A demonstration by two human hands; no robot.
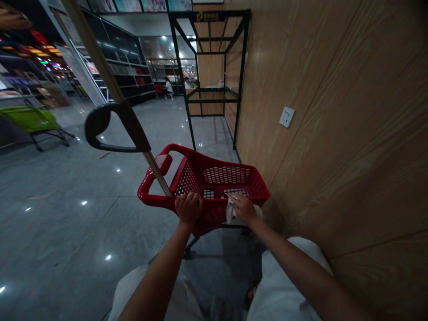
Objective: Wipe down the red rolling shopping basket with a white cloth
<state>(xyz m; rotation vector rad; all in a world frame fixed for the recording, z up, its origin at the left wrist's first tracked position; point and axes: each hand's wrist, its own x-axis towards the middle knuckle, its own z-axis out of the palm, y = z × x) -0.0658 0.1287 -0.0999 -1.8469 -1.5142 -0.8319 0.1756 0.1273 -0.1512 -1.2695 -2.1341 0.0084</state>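
Note:
A red plastic shopping basket on wheels [214,176] stands on the floor in front of me, beside the wooden wall. My left hand [188,207] is closed over its near rim, fingers curled around the edge. My right hand [243,208] presses a white cloth [230,211] against the same rim, a little to the right. The basket's long pull handle [115,129], a metal rod with a black grip, slants up to the left from the basket's corner. The basket looks empty inside.
A wood-panel wall [334,133] with a white socket [286,117] runs along the right. A black metal shelf rack [210,76] stands behind the basket. A green cart [30,119] is at far left on the glossy grey floor. Two people sit far back.

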